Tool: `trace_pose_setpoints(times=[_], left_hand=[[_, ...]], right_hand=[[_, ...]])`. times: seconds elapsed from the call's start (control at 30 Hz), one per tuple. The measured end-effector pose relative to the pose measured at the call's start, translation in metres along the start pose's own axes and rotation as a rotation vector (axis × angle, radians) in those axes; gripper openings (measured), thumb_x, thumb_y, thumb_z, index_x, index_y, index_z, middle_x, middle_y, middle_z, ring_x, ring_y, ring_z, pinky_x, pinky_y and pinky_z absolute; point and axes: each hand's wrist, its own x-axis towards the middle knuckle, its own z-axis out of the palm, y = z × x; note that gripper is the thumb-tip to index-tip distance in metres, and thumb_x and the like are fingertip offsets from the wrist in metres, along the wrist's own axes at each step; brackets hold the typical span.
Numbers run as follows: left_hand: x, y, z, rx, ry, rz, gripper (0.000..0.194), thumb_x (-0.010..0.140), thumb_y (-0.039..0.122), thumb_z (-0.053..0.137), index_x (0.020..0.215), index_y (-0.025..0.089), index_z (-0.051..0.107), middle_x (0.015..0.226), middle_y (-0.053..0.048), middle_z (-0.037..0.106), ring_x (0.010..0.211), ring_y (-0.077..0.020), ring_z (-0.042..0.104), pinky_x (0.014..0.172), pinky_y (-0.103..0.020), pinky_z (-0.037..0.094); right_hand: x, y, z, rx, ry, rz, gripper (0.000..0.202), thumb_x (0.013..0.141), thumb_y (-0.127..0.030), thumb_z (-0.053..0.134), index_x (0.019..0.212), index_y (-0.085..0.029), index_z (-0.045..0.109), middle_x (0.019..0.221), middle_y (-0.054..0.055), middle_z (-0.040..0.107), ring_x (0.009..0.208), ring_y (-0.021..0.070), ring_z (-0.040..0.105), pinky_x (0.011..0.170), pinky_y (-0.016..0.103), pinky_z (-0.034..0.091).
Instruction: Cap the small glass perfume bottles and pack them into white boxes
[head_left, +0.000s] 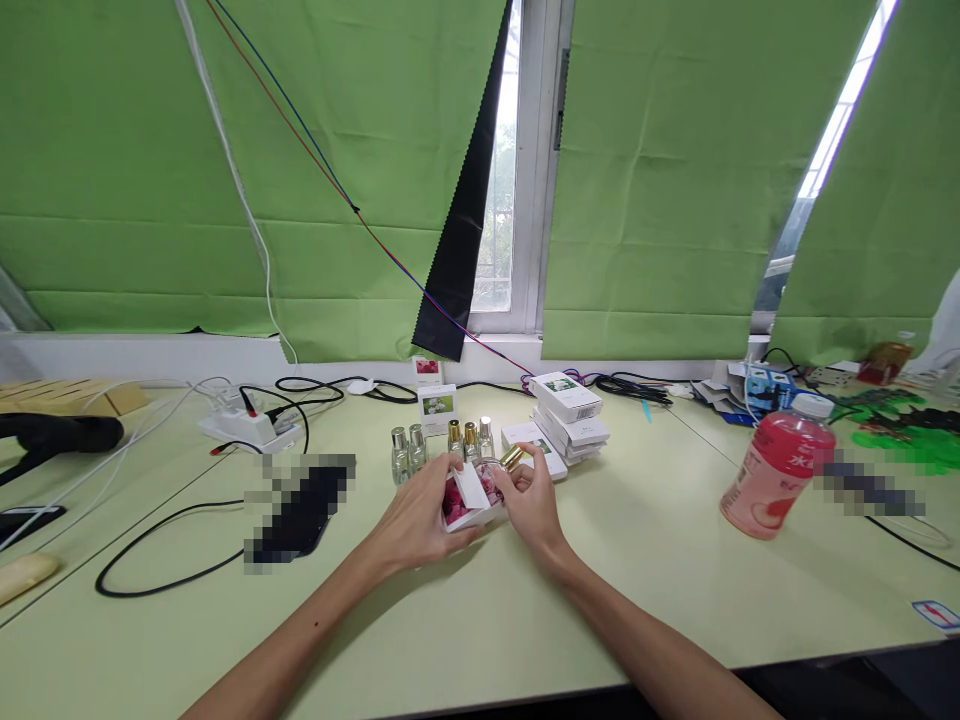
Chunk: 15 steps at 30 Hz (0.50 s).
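Note:
My left hand [425, 515] grips a small white box [457, 503] with pink flowers printed on it, tilted above the table. At the box's right end, my right hand [534, 500] holds a small glass bottle with a gold cap [512, 457] between thumb and fingers. The bottle's lower part is partly hidden by the fingers and the box. Just behind my hands stand several small bottles, some with silver caps [407, 452] and some with gold caps [463, 437]. A stack of white boxes [574, 420] lies to the right of them.
Two cards or boxes with flower pictures [437, 408] stand at the back. A pink drink bottle [780, 468] is on the right. On the left lie a black phone-like object [300, 510], a looped cable and a power strip [251, 427]. The table's front edge runs below.

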Motion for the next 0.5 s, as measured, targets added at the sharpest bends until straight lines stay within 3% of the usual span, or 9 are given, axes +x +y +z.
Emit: trace_pose_setpoints(times=[0.27,0.5], left_hand=[[-0.0020,-0.0025,-0.0051,-0.018,-0.101,-0.002,0.067,0.070,0.050,0.073,0.124,0.022,0.046,0.094,-0.005,0.064,0.074,-0.0249,0.063,0.066,-0.034,0.045],[-0.0035,-0.0043,0.0020,-0.063,-0.112,-0.029,0.061,0.076,0.050,0.068,0.124,0.023,0.042,0.089,-0.002,0.063,0.071,-0.0223,0.058,0.065,-0.032,0.043]], right_hand=[[0.0001,-0.0021,-0.0015,-0.008,0.025,0.014,0.055,0.081,-0.043,0.068,0.126,-0.020,0.047,0.060,-0.008,0.053,0.059,0.0170,0.056,0.059,0.027,0.046],[0.0011,-0.0019,-0.0014,-0.007,0.049,0.009,0.055,0.079,-0.043,0.069,0.124,-0.018,0.048,0.058,-0.009,0.051,0.058,0.0163,0.055,0.059,0.026,0.045]])
